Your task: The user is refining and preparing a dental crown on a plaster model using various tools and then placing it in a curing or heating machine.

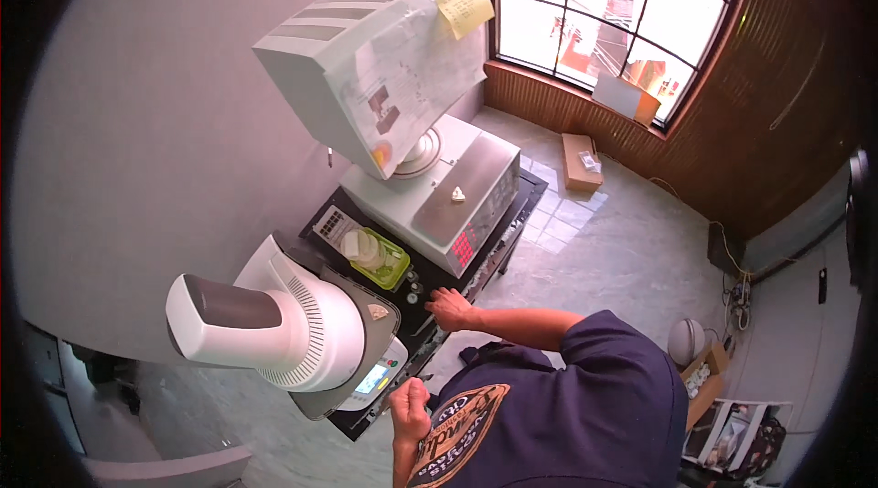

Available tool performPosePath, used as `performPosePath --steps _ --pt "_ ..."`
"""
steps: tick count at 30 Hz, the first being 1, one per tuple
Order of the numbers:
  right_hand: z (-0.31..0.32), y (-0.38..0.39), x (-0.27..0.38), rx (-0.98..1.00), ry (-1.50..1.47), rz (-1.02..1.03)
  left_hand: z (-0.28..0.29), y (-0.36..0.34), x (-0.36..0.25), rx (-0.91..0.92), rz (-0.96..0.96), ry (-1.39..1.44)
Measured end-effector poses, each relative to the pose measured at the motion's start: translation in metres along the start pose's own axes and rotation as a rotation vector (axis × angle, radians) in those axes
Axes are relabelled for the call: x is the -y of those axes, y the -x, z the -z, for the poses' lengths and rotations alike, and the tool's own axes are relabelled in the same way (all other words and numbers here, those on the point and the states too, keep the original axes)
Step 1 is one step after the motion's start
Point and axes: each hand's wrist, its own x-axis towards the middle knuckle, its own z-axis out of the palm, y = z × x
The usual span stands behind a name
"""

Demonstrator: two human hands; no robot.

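Note:
My left hand [411, 410] is closed in a fist beside the small lit control screen [373, 376] of a white rounded machine [320, 332]; what it holds, if anything, is hidden. Reaching onto the black table [421, 337], my right hand [446, 308] has bent, slightly parted fingers beside several small round pieces [413, 289]. A green plastic basket [393, 273] with pale round containers [364, 248] stands just beyond them, next to a printed card [334, 227]. Small beige pieces lie on the white machine's grey plate [378, 312] and on the grey boxy machine [466, 214] behind.
A tall grey housing [357, 58] rises above the boxy machine, against the wall. A cardboard box [581, 168] lies on the floor below the window. At right are cables [741, 296], a white globe-shaped object [686, 342], an open carton [704, 383] and a bag [727, 438].

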Motion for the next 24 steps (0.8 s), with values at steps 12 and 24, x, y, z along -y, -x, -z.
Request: performPosePath --steps 12,24 --pt "0.117 0.052 0.096 0.222 -1.357 0.040 0.001 -0.019 0.016 0.235 -0.060 0.219" --pt "0.184 0.084 0.149 -0.053 -1.451 0.493 -0.028 -0.029 -0.056 0.346 -0.190 0.185"
